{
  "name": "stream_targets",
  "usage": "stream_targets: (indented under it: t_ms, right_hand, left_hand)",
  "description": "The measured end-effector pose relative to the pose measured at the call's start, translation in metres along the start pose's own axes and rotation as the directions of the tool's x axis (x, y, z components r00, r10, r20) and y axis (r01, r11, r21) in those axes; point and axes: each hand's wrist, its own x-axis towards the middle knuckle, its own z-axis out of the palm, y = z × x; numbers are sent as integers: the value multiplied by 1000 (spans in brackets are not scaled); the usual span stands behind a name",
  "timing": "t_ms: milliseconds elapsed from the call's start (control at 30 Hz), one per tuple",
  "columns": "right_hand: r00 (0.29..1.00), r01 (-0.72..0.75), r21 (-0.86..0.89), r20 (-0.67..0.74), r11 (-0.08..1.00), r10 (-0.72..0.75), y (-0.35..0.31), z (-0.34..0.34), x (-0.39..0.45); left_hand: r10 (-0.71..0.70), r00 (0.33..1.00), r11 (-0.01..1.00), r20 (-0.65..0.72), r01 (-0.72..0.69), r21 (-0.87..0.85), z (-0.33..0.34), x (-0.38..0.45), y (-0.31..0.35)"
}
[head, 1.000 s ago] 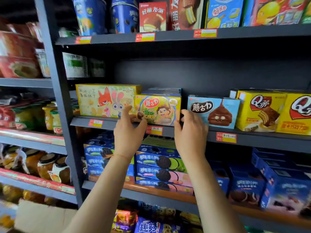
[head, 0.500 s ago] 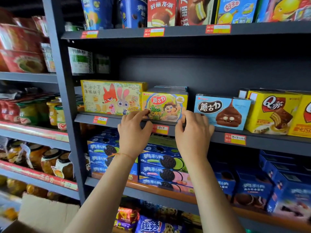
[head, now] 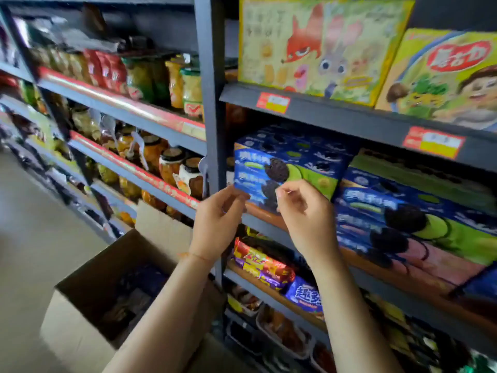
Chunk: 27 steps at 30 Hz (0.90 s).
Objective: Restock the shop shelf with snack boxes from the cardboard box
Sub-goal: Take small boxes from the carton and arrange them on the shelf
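The cardboard box (head: 88,300) sits open on the floor at about 7 o'clock, right next to the shop shelf (head: 349,122). It is dark inside, and there seem to be packs in it, but it is too blurry to say which ones.

At about 10 o'clock, on the racks beside it, stand glass jars (head: 172,162) of fruit in rows.

In the middle, the left hand (head: 219,214) is up in front of the lower shelf. Its fingers are loosely bent, and its fingertips are at the bottom left corner of the blue cookie boxes (head: 285,168). It looks like touching, but I cannot tell if it is pinching the corner. The right hand (head: 304,208) is just beside it. Its fingers are curled in, with the tips near the front of the same boxes. I cannot see anything held in it.

At about 1 o'clock, on the shelf above, the fox and rabbit box (head: 320,47) stands upright. The mushroom snack box (head: 441,76) stands just beside it, touching.

I think the job now is to get more snack boxes from the cardboard box. To do it well, both hands should go down to 7 o'clock, pick one box by its two short sides, and keep it flat. Then slide it in with the picture facing out, next to boxes of the same kind. Push gently so the stack does not tip
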Motion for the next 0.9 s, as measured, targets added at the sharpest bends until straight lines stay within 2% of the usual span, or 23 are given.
stream_targets:
  t_ms: [100, 200, 267, 367, 500, 533, 567, 633, 667, 700, 733, 767, 833, 900]
  right_hand:
    - [957, -192, -33, 217, 981, 195, 44, 94, -18]
    - [825, -296, -155, 455, 942, 334, 84, 195, -49]
    - [710, -346, -238, 566, 908, 419, 107, 263, -71]
    - [509, -386, -354, 688, 852, 517, 144, 363, -106]
    - [325, -391, -495, 714, 776, 620, 183, 472, -144]
    - [282, -392, -532, 707, 751, 648, 191, 495, -150]
    - [243, -406, -563, 692, 719, 679, 202, 516, -157]
    - [165, -478, -608, 647, 634, 744, 224, 551, -167]
    - [123, -522, -627, 615, 578, 779, 236, 564, -172]
    - [82, -571, -647, 567, 505, 819, 249, 576, -176]
    - [44, -620, -664, 501, 417, 865, 260, 585, -178]
    - [9, -675, -663, 431, 324, 902, 270, 592, -178]
    - [-91, -797, -590, 326, 128, 941, 289, 604, -177]
    - [-194, -881, -472, 287, -37, 938, 312, 619, -178]
  left_hand:
    - [-264, 962, 960, -64, 269, 81, -53, -18, -99]
    - [-505, 843, 842, -188, 528, 107, -111, -50, -199]
    - [-612, 747, 757, -258, 648, 81, -148, -69, -260]
    - [-683, 634, 649, -361, 754, 96, -198, -89, -337]
    - [-636, 530, 437, -561, 847, 304, -252, -102, -426]
    - [-602, 544, 398, -584, 839, 372, -260, -103, -446]
    - [-572, 598, 398, -561, 801, 447, -264, -103, -463]
    - [-544, 738, 485, -400, 665, 568, -259, -94, -488]
    - [-549, 778, 540, -305, 609, 581, -253, -86, -499]
    - [-583, 778, 574, -234, 599, 558, -246, -77, -509]
    - [-648, 731, 581, -213, 655, 483, -241, -65, -517]
    - [-739, 631, 540, -236, 764, 352, -237, -54, -529]
    - [-905, 324, 313, -275, 946, 84, -234, -31, -553]
    - [-970, 91, 130, -227, 978, -162, -229, -13, -581]
